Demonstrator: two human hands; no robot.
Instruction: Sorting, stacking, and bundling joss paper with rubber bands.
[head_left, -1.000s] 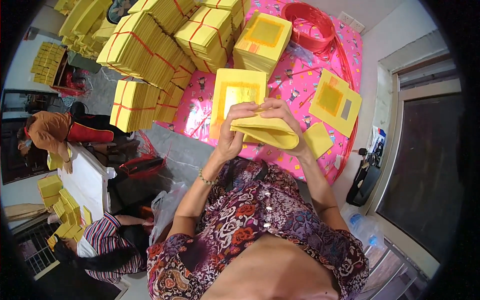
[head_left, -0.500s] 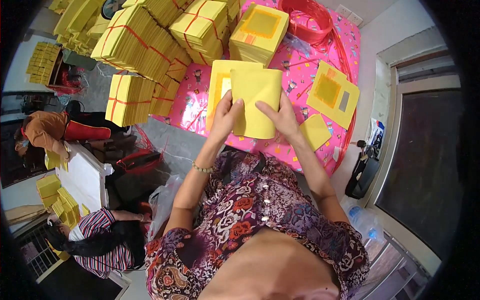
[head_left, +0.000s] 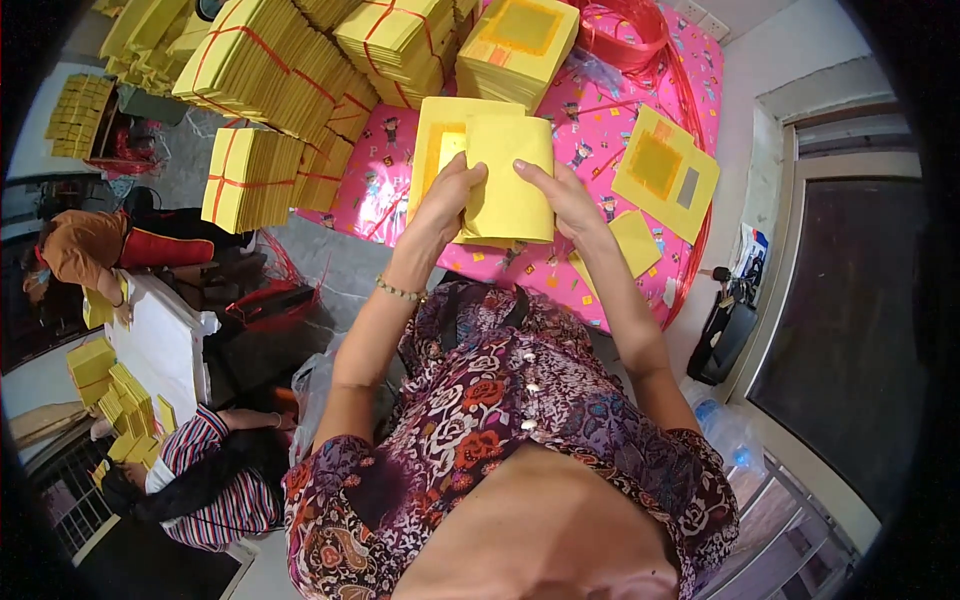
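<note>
Between both hands is a bent yellow paper sheet (head_left: 510, 190), curved over at its right side, held above the front of the pink table. My left hand (head_left: 450, 200) pinches its left edge with the thumb on top. On the right edge my right hand (head_left: 570, 200) grips it, thumb on the near face and fingers behind. Just behind the sheet, partly hidden by it, lies a yellow printed sheet (head_left: 436, 135) with an orange square. Right of my right hand, flat yellow pieces (head_left: 632, 246) and a cut yellow sheet (head_left: 672, 170) with an orange square lie on the table.
The pink patterned tabletop (head_left: 375, 160) carries a tall yellow stack (head_left: 515, 60), bundles tied with red string (head_left: 270, 70) and a red coil of strapping (head_left: 625, 40). Two people (head_left: 215, 480) work at a white table (head_left: 165, 330) on the left. A window frame (head_left: 800, 300) stands at right.
Both hands have shifted a little with the yellow sheet, which now shows a rounder bend and a gap beneath its front layer. My right thumb has moved up along it.
</note>
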